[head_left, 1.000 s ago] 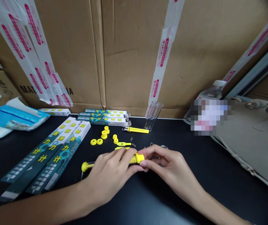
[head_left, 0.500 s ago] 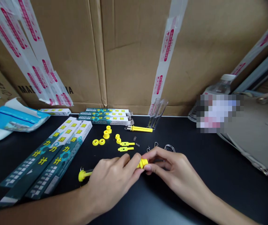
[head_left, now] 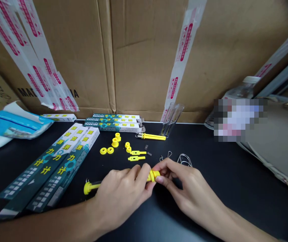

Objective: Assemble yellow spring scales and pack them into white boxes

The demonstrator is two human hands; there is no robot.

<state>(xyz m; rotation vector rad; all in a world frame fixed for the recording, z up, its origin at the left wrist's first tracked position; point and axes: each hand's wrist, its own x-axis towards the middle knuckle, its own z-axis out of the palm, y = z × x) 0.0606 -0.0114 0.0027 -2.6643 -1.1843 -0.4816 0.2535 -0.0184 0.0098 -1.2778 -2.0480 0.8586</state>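
My left hand (head_left: 120, 195) is wrapped round a clear tube with yellow ends (head_left: 89, 186) that lies across the black table (head_left: 234, 181). Its left yellow cap sticks out past my wrist. My right hand (head_left: 184, 188) pinches the yellow cap (head_left: 154, 175) at the tube's right end, fingertips meeting my left thumb. Just beyond the hands lie small yellow parts: rings (head_left: 106, 150), collars (head_left: 116, 140) and two flat pins (head_left: 136, 155). A few wire hooks (head_left: 182, 158) rest by my right hand.
Long dark green boxes with yellow print (head_left: 50, 171) lie to the left, more (head_left: 113, 122) at the back. A yellow rod (head_left: 152, 136) and clear tubes (head_left: 172, 116) lean near the cardboard wall (head_left: 138, 57). A water bottle (head_left: 244, 87) and a beige bag (head_left: 277, 141) stand at right.
Both hands have shifted slightly right and nearer with the tube. The right fingers have slid to the yellow end cap, and more of the cap shows.
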